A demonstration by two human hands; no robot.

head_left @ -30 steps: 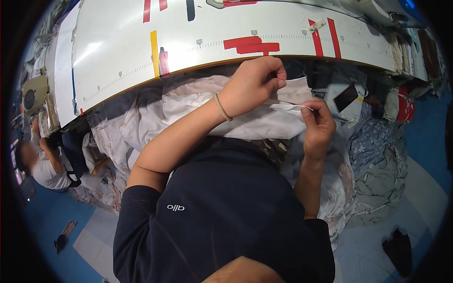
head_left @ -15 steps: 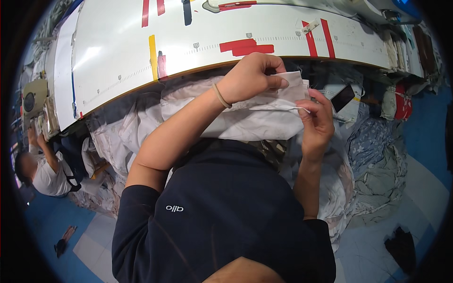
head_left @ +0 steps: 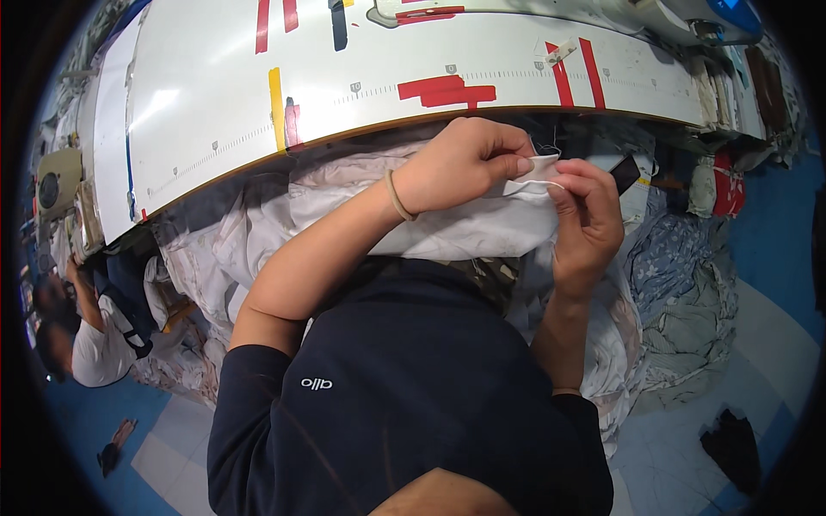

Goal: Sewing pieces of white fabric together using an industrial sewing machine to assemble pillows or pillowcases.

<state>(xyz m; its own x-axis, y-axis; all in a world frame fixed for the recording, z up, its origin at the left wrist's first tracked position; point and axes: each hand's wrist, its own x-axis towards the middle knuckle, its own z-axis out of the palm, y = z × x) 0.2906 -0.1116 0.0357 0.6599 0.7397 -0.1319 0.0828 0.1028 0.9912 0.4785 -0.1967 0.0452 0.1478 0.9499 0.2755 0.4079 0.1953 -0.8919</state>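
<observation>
White fabric (head_left: 465, 228) lies bunched across my lap, below the front edge of the white sewing table (head_left: 215, 103). My left hand (head_left: 482, 163), with a tan band at the wrist, pinches the fabric near its upper edge between thumb and fingers. Close beside it, my right hand (head_left: 589, 211) pinches the same cloth at a corner. A short folded edge shows between the two sets of fingertips, with loose threads sticking up above it. The fingers hide part of the gripped edge.
Part of a sewing machine (head_left: 680, 21) stands at the table's far right. A dark phone-like rectangle (head_left: 625, 175) lies beyond my right hand. Patterned blue cloth (head_left: 658, 267) is heaped at right. Another person (head_left: 103, 344) works at far left. Dark cloth (head_left: 731, 447) lies on the floor.
My hands have come closer together at the fabric's corner, so less of its edge shows between them. My left hand has lowered slightly. The person at left has shifted.
</observation>
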